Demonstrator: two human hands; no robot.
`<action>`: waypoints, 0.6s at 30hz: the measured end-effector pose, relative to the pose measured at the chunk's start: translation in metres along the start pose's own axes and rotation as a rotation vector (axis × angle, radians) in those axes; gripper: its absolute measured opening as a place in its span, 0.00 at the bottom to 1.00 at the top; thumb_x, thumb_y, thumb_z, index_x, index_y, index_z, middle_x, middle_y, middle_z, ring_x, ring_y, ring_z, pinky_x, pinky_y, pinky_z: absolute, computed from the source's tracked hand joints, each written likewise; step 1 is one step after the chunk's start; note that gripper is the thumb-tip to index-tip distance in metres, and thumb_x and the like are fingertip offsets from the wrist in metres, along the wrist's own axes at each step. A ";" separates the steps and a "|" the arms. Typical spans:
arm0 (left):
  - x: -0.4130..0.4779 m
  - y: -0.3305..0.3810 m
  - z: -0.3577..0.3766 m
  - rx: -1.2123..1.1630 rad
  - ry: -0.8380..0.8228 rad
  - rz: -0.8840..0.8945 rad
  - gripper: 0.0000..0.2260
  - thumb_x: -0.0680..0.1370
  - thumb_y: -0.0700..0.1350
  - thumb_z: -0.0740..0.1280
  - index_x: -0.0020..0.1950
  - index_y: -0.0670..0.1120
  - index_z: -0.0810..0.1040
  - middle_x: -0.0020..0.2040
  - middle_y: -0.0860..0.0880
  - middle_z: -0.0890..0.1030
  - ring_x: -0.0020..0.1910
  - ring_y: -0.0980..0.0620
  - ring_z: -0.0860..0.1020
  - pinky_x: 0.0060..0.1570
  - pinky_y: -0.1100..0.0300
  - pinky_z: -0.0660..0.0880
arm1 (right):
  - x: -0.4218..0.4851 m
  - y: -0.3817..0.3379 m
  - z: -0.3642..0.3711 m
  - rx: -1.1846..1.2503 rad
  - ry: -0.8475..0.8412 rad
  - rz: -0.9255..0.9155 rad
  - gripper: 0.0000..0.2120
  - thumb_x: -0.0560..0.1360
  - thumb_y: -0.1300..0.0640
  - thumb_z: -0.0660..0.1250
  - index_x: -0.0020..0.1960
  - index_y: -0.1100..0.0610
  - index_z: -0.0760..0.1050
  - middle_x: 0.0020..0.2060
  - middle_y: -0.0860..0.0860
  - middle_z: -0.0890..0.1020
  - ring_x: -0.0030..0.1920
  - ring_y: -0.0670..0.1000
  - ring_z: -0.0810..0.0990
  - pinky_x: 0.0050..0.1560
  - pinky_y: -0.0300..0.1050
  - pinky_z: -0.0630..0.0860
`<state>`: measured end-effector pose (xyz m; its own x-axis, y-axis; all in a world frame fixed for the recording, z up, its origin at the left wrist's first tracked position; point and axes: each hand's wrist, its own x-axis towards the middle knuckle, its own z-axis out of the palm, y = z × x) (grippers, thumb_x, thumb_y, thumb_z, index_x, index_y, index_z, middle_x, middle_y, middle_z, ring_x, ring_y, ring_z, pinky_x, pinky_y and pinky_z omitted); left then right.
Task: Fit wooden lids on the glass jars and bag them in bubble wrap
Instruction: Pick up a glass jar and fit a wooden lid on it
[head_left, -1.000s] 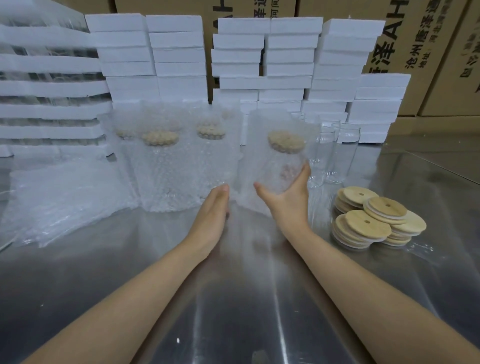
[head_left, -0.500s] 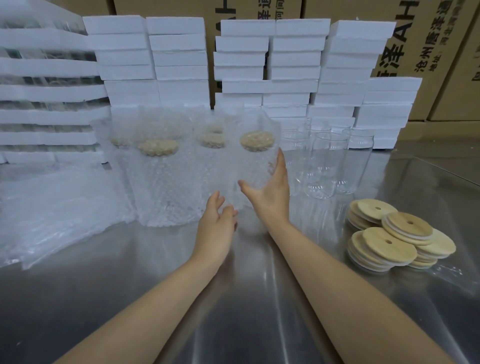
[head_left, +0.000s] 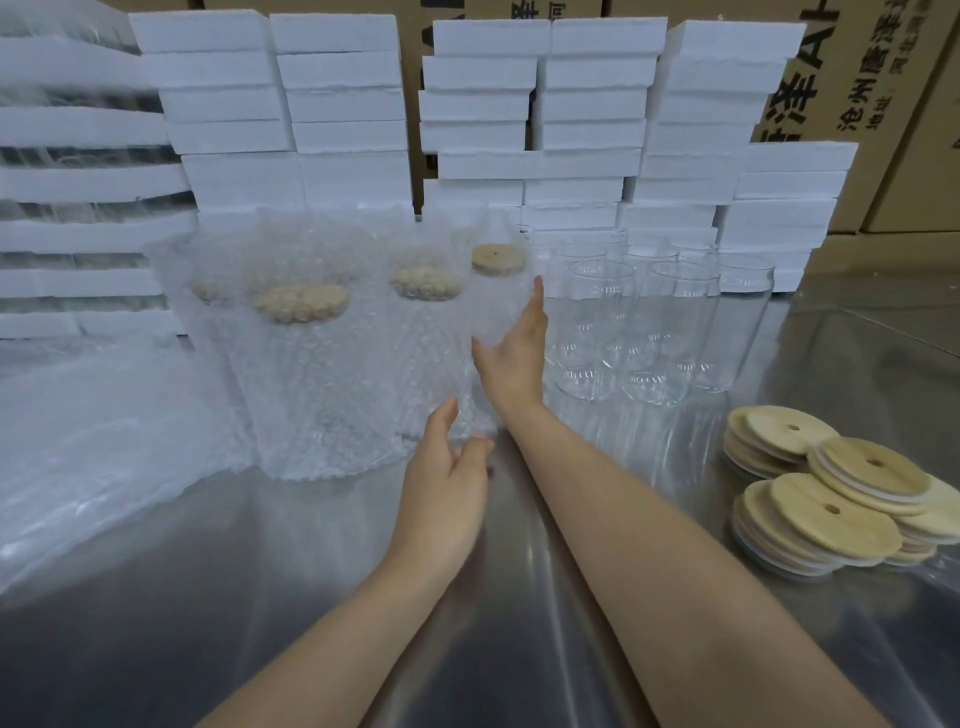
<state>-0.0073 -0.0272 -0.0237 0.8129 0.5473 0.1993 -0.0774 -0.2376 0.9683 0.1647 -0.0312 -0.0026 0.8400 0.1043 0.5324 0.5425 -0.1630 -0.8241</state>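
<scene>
A lidded jar in a bubble-wrap bag stands at the right end of a row of several bagged jars, its wooden lid showing through the wrap. My right hand cups its right side, thumb across the front and fingers straight up. Lower down, my left hand is open, with its fingertips at the bottom edge of the bag. Several bare glass jars stand to the right. Loose wooden lids with straw holes are piled at the right.
A heap of flat bubble-wrap bags lies at the left on the steel table. White foam boxes are stacked along the back, with cardboard cartons behind them.
My right hand has carried the bagged jar left and away from me, up against the row of bagged jars. My left hand has drawn back a little and opened.
</scene>
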 end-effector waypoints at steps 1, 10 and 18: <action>0.000 0.000 0.000 -0.020 0.004 -0.009 0.20 0.81 0.47 0.59 0.73 0.56 0.64 0.36 0.69 0.79 0.45 0.62 0.81 0.54 0.61 0.74 | 0.003 0.001 0.003 -0.010 -0.004 -0.003 0.48 0.72 0.60 0.73 0.79 0.58 0.44 0.75 0.59 0.58 0.75 0.57 0.59 0.74 0.56 0.60; 0.007 0.002 -0.005 0.057 -0.073 0.004 0.15 0.82 0.46 0.57 0.69 0.56 0.67 0.49 0.52 0.83 0.50 0.60 0.81 0.57 0.61 0.73 | 0.003 0.003 0.007 -0.022 -0.066 -0.021 0.44 0.74 0.60 0.72 0.79 0.63 0.48 0.76 0.60 0.59 0.76 0.57 0.59 0.75 0.52 0.57; 0.012 0.012 -0.006 0.002 -0.076 -0.016 0.10 0.81 0.40 0.57 0.57 0.52 0.73 0.48 0.48 0.83 0.48 0.57 0.82 0.43 0.73 0.73 | -0.028 -0.010 -0.029 0.034 -0.007 -0.072 0.30 0.79 0.59 0.66 0.76 0.60 0.57 0.73 0.57 0.67 0.72 0.52 0.66 0.71 0.42 0.62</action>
<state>-0.0016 -0.0185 -0.0092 0.8556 0.4884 0.1713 -0.0625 -0.2310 0.9709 0.1356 -0.0611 -0.0038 0.7988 0.1215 0.5892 0.6011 -0.1209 -0.7900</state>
